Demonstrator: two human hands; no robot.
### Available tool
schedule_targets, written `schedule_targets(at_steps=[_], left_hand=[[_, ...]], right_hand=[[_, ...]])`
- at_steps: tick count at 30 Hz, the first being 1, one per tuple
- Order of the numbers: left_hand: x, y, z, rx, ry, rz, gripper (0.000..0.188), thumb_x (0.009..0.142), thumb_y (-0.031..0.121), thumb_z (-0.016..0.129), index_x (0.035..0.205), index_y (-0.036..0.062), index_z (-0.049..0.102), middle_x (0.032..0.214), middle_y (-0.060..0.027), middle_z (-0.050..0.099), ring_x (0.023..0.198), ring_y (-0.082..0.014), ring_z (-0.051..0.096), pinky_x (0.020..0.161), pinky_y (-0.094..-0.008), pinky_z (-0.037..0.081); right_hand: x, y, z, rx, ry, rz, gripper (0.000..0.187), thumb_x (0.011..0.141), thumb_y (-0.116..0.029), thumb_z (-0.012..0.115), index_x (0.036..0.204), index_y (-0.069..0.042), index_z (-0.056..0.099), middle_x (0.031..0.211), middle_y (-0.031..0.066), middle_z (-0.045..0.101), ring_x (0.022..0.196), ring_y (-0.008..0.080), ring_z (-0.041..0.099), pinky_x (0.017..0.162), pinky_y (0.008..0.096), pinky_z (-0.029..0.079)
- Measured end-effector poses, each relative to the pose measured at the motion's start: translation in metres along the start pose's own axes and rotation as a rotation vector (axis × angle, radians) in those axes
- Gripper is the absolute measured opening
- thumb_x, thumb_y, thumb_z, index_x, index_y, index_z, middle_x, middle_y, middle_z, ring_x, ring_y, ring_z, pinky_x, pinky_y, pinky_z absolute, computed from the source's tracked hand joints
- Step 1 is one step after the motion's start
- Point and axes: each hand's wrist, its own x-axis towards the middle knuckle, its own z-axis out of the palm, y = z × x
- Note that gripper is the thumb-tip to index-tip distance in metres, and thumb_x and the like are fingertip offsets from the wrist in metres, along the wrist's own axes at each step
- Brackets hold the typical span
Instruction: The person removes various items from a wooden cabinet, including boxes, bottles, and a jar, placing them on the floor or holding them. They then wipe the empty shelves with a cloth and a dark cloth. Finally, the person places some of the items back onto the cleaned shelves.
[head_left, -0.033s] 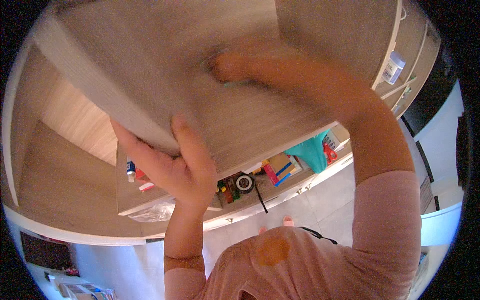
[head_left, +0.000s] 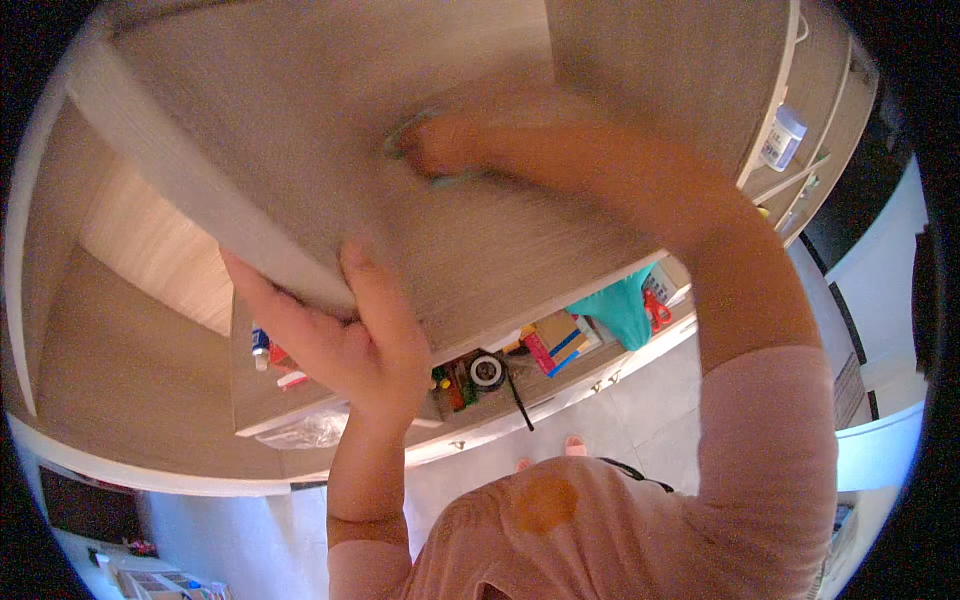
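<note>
My left hand [head_left: 365, 345] is wrapped round the lower edge of a pale wood-grain panel [head_left: 230, 190], its thumb on one face and fingers on the other. Inside the wood compartment right of that panel, my right hand [head_left: 435, 145] is pressed down near the inner corner, smeared by motion. Under it is a cloth [head_left: 462, 180], of which only thin teal edges peek out on two sides. The hand and its shadow hide the rest of the cloth.
Below stands an open drawer [head_left: 430, 415] holding a black-and-white tape roll [head_left: 487, 372], a teal bag [head_left: 622, 312], red-handled scissors [head_left: 656, 308] and small boxes. A white tub [head_left: 785, 138] is on a shelf at the right. Another wood compartment [head_left: 130, 310] lies left of the panel.
My right hand has shifted slightly left along the wood, and more of the cloth's teal edge shows. My left hand keeps its hold on the panel.
</note>
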Motion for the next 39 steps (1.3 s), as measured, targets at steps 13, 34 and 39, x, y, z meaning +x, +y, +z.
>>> schedule_targets(at_steps=[13,34,39], left_hand=[[-0.003,0.000,-0.005,0.054,0.033,-0.048,0.068,0.081,0.011,0.054,0.132,-0.0076,0.012,0.133,-0.0241,0.023,0.123,-0.0322,0.026,0.102,-0.0401,0.019],[-0.004,-0.003,-0.004,0.091,0.044,0.001,0.066,0.081,0.012,0.057,0.132,-0.0046,0.018,0.134,-0.0210,0.026,0.123,-0.0305,0.027,0.102,-0.0395,0.021],[-0.002,-0.002,-0.008,0.134,0.002,0.022,0.064,0.082,0.014,0.054,0.131,-0.0071,0.018,0.131,-0.0237,0.027,0.120,-0.0322,0.029,0.101,-0.0400,0.022]], right_hand=[[0.007,0.007,-0.002,-0.017,0.026,0.012,0.019,0.071,-0.015,0.052,0.078,-0.001,0.063,0.082,0.0185,0.060,0.081,0.0349,0.056,0.071,0.0436,0.046],[-0.003,-0.021,-0.021,0.099,-0.065,-0.168,0.028,0.081,-0.024,0.046,0.097,-0.003,0.057,0.091,0.0187,0.060,0.088,0.0355,0.056,0.076,0.0445,0.045],[-0.021,-0.040,-0.033,0.455,-0.049,-0.047,0.032,0.085,-0.027,0.042,0.102,-0.002,0.054,0.091,0.0216,0.058,0.088,0.0379,0.055,0.076,0.0461,0.043]])
